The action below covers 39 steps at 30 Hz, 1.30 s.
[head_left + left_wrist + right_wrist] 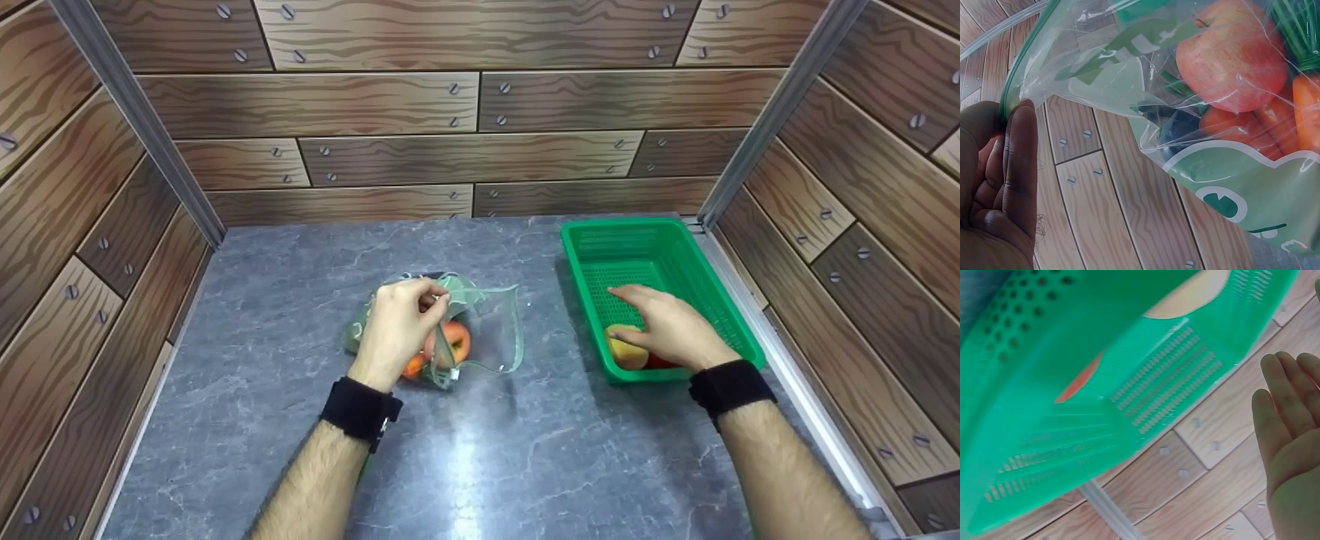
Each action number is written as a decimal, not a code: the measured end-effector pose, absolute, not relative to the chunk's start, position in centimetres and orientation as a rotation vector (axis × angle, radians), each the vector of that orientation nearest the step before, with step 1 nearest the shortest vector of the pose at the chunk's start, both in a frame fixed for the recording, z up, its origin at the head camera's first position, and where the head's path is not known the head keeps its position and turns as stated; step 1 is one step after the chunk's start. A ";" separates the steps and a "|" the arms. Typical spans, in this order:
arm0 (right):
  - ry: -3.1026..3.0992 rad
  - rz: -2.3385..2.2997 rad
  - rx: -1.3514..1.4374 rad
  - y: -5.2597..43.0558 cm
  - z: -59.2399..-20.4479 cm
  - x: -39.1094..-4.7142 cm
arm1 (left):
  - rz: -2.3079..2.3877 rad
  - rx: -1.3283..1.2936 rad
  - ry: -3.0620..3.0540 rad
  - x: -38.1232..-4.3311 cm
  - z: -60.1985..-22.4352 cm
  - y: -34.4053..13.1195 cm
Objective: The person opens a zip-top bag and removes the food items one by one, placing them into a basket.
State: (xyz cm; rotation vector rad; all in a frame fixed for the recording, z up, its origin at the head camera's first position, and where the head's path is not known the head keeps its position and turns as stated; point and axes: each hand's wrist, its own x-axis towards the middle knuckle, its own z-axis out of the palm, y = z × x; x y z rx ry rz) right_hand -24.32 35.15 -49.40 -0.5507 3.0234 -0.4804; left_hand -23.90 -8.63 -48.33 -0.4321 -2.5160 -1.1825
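My left hand (397, 319) pinches the zip edge of a clear plastic bag (501, 322) with green print, between thumb and forefinger in the left wrist view. Inside the bag are a red apple (1233, 56), a carrot (1306, 109) with green stalks, other orange pieces and a dark rounded thing (1176, 134). The bag's mouth spreads to the right in the head view. My right hand (671, 326), fingers extended, hovers over the near part of a green basket (571, 259). Beneath it lie a yellow fruit (628, 349) and a red thing (660, 363), partly hidden by the hand.
A grey marbled tabletop (285, 420) carries the bag and the basket, with a gap between them. Wood-print panels (465, 105) close off the back and both sides. The basket stands close to the right wall's metal rail (814, 427).
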 end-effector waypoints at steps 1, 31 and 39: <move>3.029 -0.482 -0.565 34.9 -49.2 -24.3 | -1.181 -0.433 -2.514 -23.9 -48.4 -8.6; 3.119 -0.490 -1.068 25.9 -46.9 -22.9 | -1.176 -0.436 -2.520 -23.9 -48.4 -8.4; 3.087 -0.469 -1.187 23.5 -47.4 -22.8 | -1.179 -0.439 -2.518 -24.0 -48.5 -8.4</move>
